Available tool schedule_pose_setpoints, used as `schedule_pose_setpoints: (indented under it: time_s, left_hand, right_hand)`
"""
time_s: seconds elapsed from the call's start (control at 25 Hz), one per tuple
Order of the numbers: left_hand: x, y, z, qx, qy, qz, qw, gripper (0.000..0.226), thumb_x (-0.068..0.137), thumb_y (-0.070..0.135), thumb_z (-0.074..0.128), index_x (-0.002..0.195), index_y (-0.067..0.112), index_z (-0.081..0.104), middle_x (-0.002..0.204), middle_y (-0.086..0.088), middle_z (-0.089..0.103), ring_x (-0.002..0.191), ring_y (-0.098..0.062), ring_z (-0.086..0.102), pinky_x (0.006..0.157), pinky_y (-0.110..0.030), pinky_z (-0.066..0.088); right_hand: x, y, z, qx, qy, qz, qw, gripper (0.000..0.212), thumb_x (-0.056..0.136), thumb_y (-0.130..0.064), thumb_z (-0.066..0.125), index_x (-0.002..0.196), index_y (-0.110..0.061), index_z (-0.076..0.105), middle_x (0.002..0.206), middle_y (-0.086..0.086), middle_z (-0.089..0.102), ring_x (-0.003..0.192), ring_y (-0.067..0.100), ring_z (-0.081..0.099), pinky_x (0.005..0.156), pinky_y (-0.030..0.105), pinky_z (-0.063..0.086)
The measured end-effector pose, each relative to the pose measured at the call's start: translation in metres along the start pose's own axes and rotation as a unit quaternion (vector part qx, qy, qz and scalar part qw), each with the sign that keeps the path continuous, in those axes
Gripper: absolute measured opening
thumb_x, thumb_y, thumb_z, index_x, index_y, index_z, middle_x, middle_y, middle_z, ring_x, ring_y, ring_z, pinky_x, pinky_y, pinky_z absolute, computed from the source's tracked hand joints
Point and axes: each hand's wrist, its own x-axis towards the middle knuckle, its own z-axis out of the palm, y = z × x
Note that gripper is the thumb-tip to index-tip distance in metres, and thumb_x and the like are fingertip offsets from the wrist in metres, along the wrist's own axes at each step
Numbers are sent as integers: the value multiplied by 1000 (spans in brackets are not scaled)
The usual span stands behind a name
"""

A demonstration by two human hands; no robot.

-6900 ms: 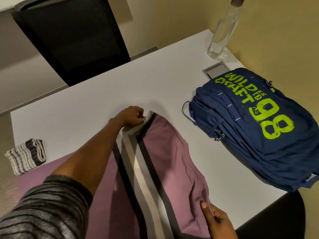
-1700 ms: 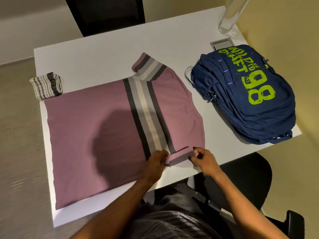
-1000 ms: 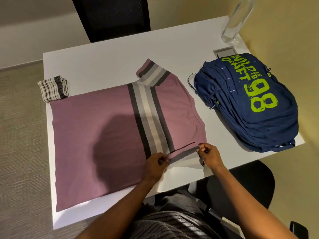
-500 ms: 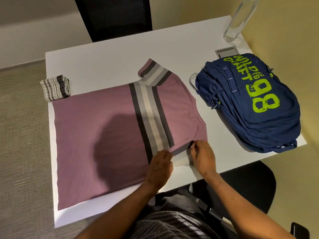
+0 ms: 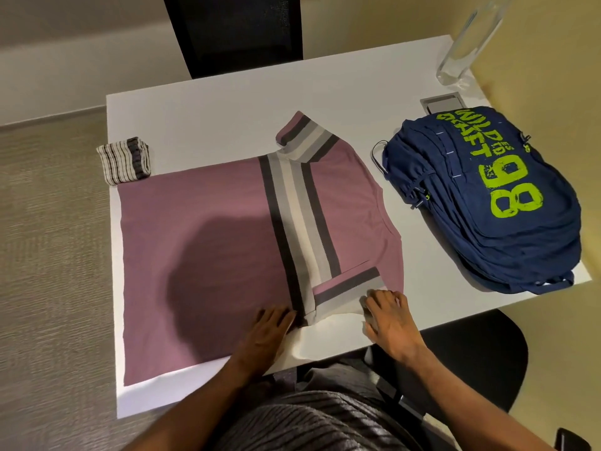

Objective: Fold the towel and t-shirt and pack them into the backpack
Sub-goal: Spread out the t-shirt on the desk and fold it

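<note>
T-shirt (image 5: 211, 229) lying flat, long way running left to right, neck pointing at backpack (image 5: 487, 206). Left hand (image 5: 268, 330), right hand (image 5: 388, 320) pressing it, fingers straight.

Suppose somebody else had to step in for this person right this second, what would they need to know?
Left hand: flat on the t-shirt, holding nothing.
Right hand: fingers spread, touching the near sleeve, which lies folded in over the shirt.
Towel: folded, at the far left corner of the table.
Backpack: lying on the table's right side; neither item is in it.
Left to do: fold the shirt's body, then pack both.
</note>
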Motion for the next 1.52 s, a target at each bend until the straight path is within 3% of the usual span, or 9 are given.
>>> schedule_pose_setpoints:
  time_s: [0.24, 0.44, 0.68, 0.8, 0.88, 1.04, 1.24, 1.36, 1.52]
  left_hand:
    - [-60, -47, 2, 68, 47, -52, 995, 49, 77, 19, 46, 122, 12, 63, 117, -9, 62, 101, -30, 63, 96, -39, 36]
    - [-120, -85, -14, 85, 45, -170, 981, 29, 73, 8, 62, 102, 15, 64, 98, -7, 62, 84, -35, 64, 75, -45, 48]
    - [-170, -154, -49, 2, 87, -311, 947, 17, 79, 11, 67, 93, 17, 73, 87, -7, 70, 77, -37, 68, 69, -43, 48]
    - [-179, -192, -74, -93, 86, -349, 929, 20, 87, 4, 76, 103, 16, 81, 84, -11, 77, 71, -35, 72, 67, -34, 53]
    - [-179, -215, -92, -160, 84, -357, 916, 17, 91, 10, 75, 101, 23, 81, 77, 0, 78, 68, -18, 72, 64, -24, 50]
    - [-163, -248, -124, -275, 114, -386, 873, 18, 90, -1, 76, 97, 14, 82, 82, 3, 79, 72, -8, 69, 66, -10, 47]
    - [-135, -282, -140, -385, 171, -411, 808, 13, 96, 6, 69, 107, 3, 77, 95, -13, 76, 88, -24, 66, 83, -39, 52]
    - [-112, -296, -144, -393, 175, -425, 797, 13, 98, 5, 66, 108, 1, 74, 95, -19, 71, 85, -28, 63, 71, -28, 58]
    - [-91, -314, -146, -379, 159, -451, 792, 8, 97, 12, 71, 96, 7, 76, 81, -20, 67, 72, -26, 56, 74, -41, 51]
  right_hand:
    - [-6, 19, 1, -42, 24, 9, 999, 34, 86, -20, 79, 118, -18, 67, 114, 5, 67, 100, 30, 66, 98, 48, 47]
    - [-9, 22, -5, -56, -18, 12, 998, 41, 78, -18, 87, 114, -20, 69, 114, 5, 70, 101, 30, 67, 99, 50, 48]
    - [-11, 40, -14, -14, -71, 2, 997, 25, 88, -19, 71, 112, -26, 67, 111, -2, 65, 105, 23, 63, 99, 41, 43]
    - [-3, 41, -37, 60, -75, -14, 995, 9, 91, -35, 54, 97, -31, 59, 113, -7, 62, 105, 16, 57, 97, 37, 38]
    - [14, 42, -51, 153, -58, 9, 986, 5, 89, -34, 52, 84, -35, 51, 102, -12, 63, 95, 14, 59, 90, 34, 36]
    - [65, 56, -69, 319, -1, 121, 940, 29, 91, 2, 65, 88, -26, 68, 84, -6, 72, 77, 14, 68, 73, 30, 55]
    - [135, 61, -91, 341, 32, 225, 912, 15, 102, -6, 61, 97, -16, 70, 78, 7, 72, 63, 17, 71, 59, 29, 60]
    - [171, 62, -86, 277, 23, 240, 930, 15, 102, -10, 61, 93, -19, 68, 82, 2, 72, 76, 26, 68, 72, 32, 51]
    - [199, 62, -79, 249, 2, 269, 930, 17, 100, -6, 58, 91, -17, 67, 92, 7, 71, 86, 30, 64, 78, 33, 43]
